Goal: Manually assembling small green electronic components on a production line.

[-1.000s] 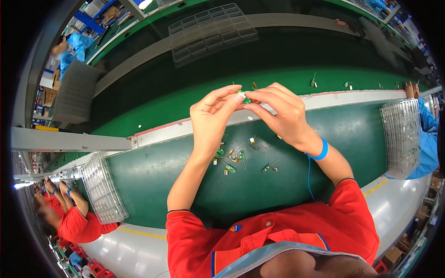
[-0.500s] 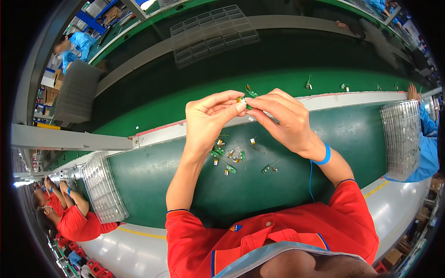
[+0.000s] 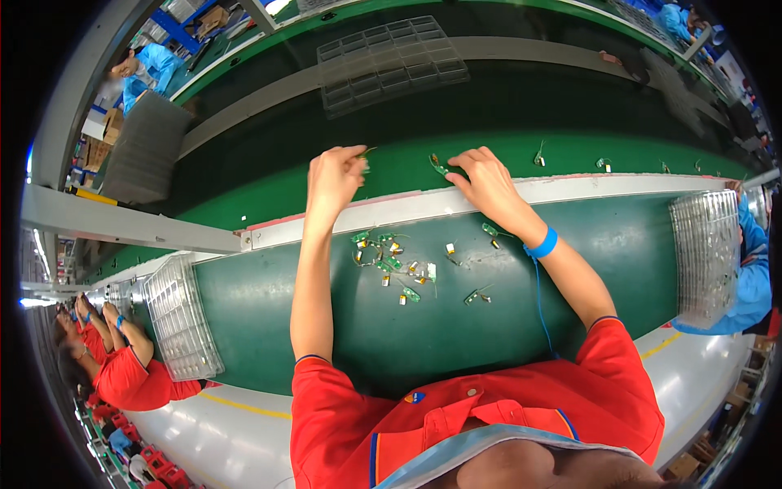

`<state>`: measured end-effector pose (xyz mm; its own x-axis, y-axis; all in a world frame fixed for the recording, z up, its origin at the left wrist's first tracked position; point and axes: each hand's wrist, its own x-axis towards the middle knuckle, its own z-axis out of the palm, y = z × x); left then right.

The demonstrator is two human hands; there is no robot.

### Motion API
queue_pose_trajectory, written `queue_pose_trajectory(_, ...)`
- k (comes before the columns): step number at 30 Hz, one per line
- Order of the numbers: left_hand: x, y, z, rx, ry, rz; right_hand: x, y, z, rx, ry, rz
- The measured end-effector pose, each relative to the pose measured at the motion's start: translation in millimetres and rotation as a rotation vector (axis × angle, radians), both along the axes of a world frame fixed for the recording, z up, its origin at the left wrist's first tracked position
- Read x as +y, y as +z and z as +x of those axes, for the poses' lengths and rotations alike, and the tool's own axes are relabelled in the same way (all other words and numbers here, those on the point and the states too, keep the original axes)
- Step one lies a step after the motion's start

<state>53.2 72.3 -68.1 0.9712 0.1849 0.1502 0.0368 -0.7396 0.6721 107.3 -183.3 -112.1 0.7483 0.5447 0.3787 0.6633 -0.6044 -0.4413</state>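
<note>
My left hand (image 3: 334, 181) is raised over the green belt, its fingers closed and blurred by motion. A small circuit board with a thin wire (image 3: 365, 165) shows partly at its fingertips. To the right, my right hand (image 3: 487, 181) reaches past the pale rail, with thumb and index finger closing on the end of another small green circuit board (image 3: 438, 165). Below, on the dark green worktop (image 3: 554, 285), lies a loose cluster of green circuit boards with wires and small silver-and-yellow battery cells (image 3: 394, 262). A separate board (image 3: 489, 230) lies near my right forearm.
The pale rail (image 3: 391, 209) divides worktop from belt. More boards (image 3: 604, 164) lie along the belt. Clear plastic trays are stacked at left (image 3: 183, 322) and right (image 3: 705, 257); another tray (image 3: 395, 69) is farther back. A blue wrist cord (image 3: 541, 301) hangs from my right wrist. Co-workers sit on both sides.
My hands, together on a small circuit board before, have parted. The left has moved left over the belt; the right has come to the board lying on the belt.
</note>
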Motion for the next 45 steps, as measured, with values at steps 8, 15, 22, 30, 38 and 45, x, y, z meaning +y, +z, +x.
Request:
queue_pose_trajectory(8, -59.4, 18.2, -11.7, -0.003, -0.173, -0.942, 28.9, 53.4, -41.3, 0.217, 0.008, 0.492)
queue_pose_trajectory(15, -63.1, 22.5, -22.0, -0.136, -0.257, -1.123, 23.0, 72.7, -50.5, -0.074, 0.079, 0.36)
queue_pose_trajectory(22, -84.3, 17.1, -24.9, -0.281, -0.13, -1.211, 26.5, 71.0, -49.2, -0.337, 0.054, 0.296)
queue_pose_trajectory(30, -101.3, 32.9, -42.7, -0.244, -0.089, -1.508, 22.3, 80.9, -66.4, -0.204, 0.006, 0.372)
queue_pose_trajectory(38, -109.2, 43.5, -43.0, -0.236, -0.138, -1.581, 8.8, 90.2, -69.8, -0.182, -0.064, 0.378)
queue_pose_trajectory(45, -82.3, 45.0, -50.2, -0.19, -0.124, -1.36, 18.2, 98.7, -56.1, -0.096, 0.061, 0.442)
